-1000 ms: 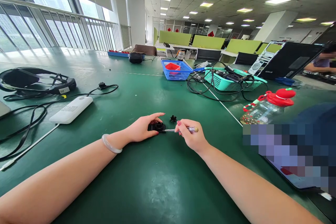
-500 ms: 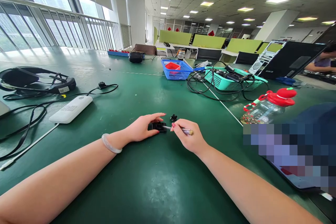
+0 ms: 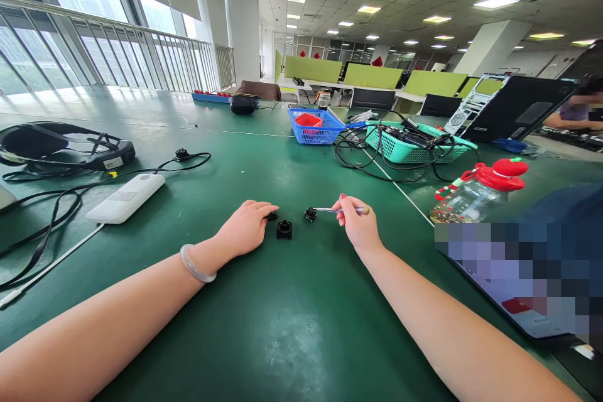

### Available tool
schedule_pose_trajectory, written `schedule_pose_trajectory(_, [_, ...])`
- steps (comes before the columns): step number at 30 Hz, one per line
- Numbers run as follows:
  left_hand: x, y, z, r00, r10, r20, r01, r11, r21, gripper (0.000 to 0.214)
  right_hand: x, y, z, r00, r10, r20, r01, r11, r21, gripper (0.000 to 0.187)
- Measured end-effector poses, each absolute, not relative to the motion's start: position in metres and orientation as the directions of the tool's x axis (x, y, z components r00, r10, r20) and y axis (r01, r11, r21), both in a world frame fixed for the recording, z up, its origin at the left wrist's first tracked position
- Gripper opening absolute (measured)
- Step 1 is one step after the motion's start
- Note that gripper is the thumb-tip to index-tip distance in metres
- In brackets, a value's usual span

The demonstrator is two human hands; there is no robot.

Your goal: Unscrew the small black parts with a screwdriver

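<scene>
My right hand [image 3: 357, 223] pinches a small screwdriver [image 3: 339, 209] whose metal tip reaches left to a small black part [image 3: 309, 214] on the green table. A second, square black part [image 3: 284, 230] lies free between my hands. My left hand [image 3: 245, 227] rests on the table just left of it, fingers curled together, with a dark bit under the fingertips that I cannot make out. A pale bangle sits on my left wrist.
A white power bank [image 3: 126, 197] with cables and a black headset [image 3: 56, 147] lie at the left. A blue basket [image 3: 315, 125] and a teal basket [image 3: 414, 144] of cables stand behind. A red-lidded bottle [image 3: 475, 191] and a laptop are at the right.
My left hand has let go of the square black part and slid left. My right hand has carried the screwdriver up and right, its tip now at the smaller black part.
</scene>
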State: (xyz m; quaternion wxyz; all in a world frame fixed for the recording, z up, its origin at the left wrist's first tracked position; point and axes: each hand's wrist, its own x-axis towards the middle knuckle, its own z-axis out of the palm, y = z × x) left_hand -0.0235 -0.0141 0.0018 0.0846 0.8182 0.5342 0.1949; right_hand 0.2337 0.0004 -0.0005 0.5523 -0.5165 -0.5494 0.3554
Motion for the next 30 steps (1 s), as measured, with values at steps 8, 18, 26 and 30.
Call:
schedule_pose_trajectory(8, [-0.010,-0.030,0.012,0.332,0.912,0.240,0.878,-0.392,0.276,0.047,0.228,-0.001,-0.003,0.042,0.974,0.221,0.049,0.219,-0.975,0.044])
schedule_pose_trajectory(18, [0.022,-0.032,0.003,0.395,0.909,0.131,0.837,-0.415,0.357,0.042,0.233,0.011,-0.008,0.217,0.952,0.215,-0.026,0.225,-0.974,0.045])
schedule_pose_trajectory(26, [0.047,-0.028,0.010,0.322,0.940,0.110,0.838,-0.337,0.430,0.037,0.232,0.010,-0.007,0.239,0.943,0.231,-0.007,0.240,-0.971,0.046])
schedule_pose_trajectory(30, [0.046,-0.035,0.011,0.336,0.936,0.108,0.831,-0.348,0.434,0.026,0.234,0.011,-0.008,0.271,0.936,0.227,-0.032,0.244,-0.969,0.047])
